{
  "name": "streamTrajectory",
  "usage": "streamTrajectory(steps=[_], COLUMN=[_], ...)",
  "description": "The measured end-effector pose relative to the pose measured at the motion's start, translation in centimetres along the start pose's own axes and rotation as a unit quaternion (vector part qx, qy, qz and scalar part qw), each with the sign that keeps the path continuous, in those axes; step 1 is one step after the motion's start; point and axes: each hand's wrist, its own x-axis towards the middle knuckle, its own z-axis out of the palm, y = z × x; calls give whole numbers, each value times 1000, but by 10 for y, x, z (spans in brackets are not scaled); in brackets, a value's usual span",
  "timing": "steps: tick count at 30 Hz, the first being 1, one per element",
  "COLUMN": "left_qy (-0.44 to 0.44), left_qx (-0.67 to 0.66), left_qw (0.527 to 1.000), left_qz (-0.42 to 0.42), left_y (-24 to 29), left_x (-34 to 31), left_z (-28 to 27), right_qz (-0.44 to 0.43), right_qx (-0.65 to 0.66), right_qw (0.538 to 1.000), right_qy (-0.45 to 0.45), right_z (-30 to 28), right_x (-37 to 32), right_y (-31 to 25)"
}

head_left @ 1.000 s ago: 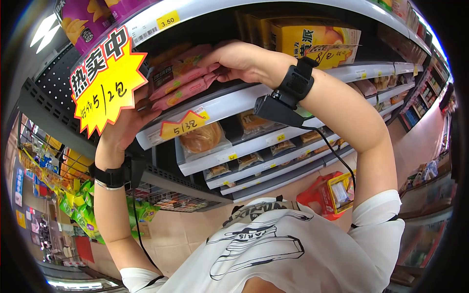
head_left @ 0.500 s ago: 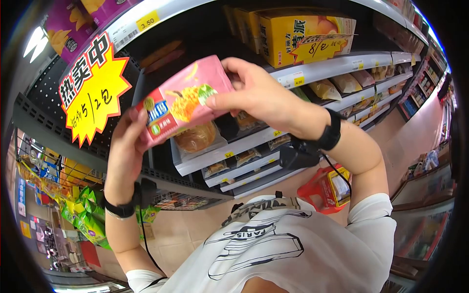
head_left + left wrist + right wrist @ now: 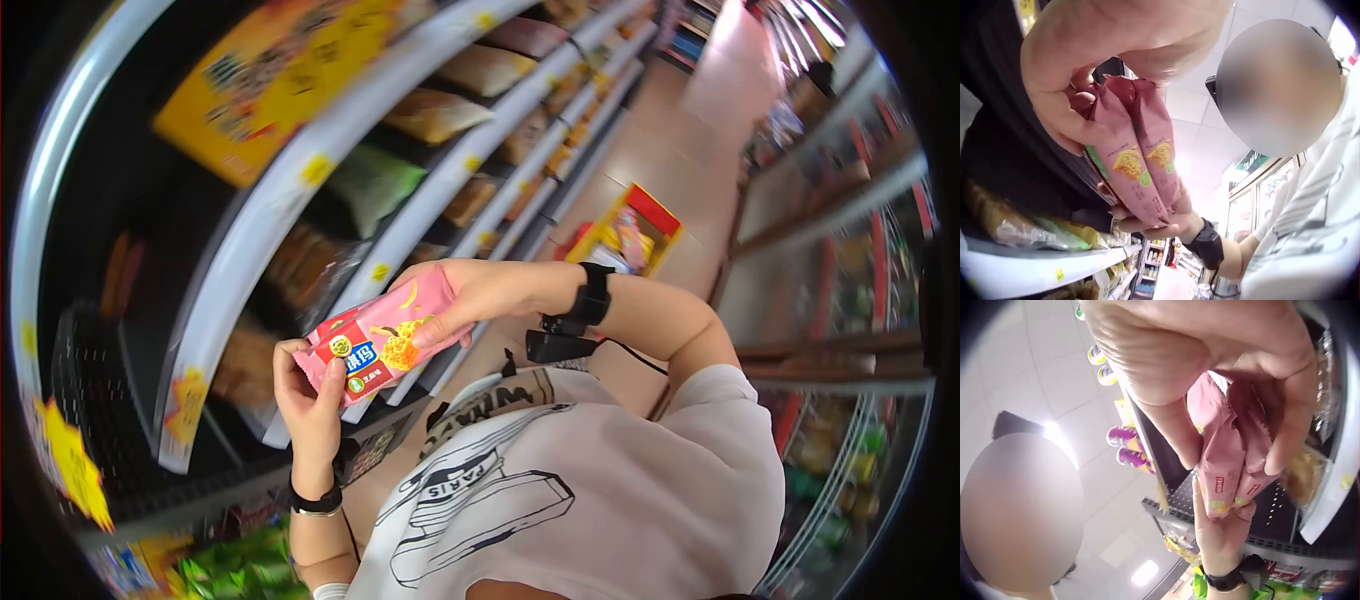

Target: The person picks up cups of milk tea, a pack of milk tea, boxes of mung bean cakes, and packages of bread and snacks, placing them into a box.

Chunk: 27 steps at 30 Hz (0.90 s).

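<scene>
Both hands hold pink snack packs [image 3: 405,325] in front of the person's chest, the printed front turned up. The left hand [image 3: 308,400] grips the left end, thumb on top. At the other end the right hand [image 3: 470,295] grips with its thumb across the front. From the left wrist view, two pink packs [image 3: 1125,156] lie side by side between the left hand [image 3: 1104,56] and the right hand [image 3: 1154,225]. The right wrist view also shows the packs [image 3: 1221,469] pinched between the right hand's [image 3: 1222,356] thumb and fingers.
Shelves with bagged bread [image 3: 435,115] and a yellow box [image 3: 270,85] run along the left. A red and yellow basket [image 3: 640,235] holding packages stands on the floor. Glass-door coolers [image 3: 830,260] line the right. Green bags [image 3: 240,565] hang at lower left.
The hands have drawn the pink packs out from the shelf and down in front of the chest. The head view has turned rightward along the aisle, bringing the floor basket and coolers further into view.
</scene>
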Motion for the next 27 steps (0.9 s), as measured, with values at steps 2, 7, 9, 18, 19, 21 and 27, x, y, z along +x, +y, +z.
streamTrajectory(steps=[2,7,9,18,19,21,27], left_qy=[-42,-196,-239,-253,-249,-238,-190], left_qx=[-2,25,17,17,28,24,74], left_qw=[998,976,967,949,947,948,945], left_qz=[-39,-89,-91,-189,-200,-212,-257], left_y=[-27,-57,-68,-95,-98,-107,-122], left_x=[13,46,55,76,75,73,69], left_z=[24,105,137,218,222,228,239], right_qz=[3,-19,-40,-112,-112,-39,-37], right_qx=[30,126,127,321,322,350,446], right_qw=[999,983,975,825,824,729,608], right_qy=[33,131,176,452,452,587,656], right_z=[-28,-77,-90,-219,-230,-254,-340], right_x=[-24,-93,-127,-234,-242,-256,-243], right_y=[31,84,98,217,222,234,306])
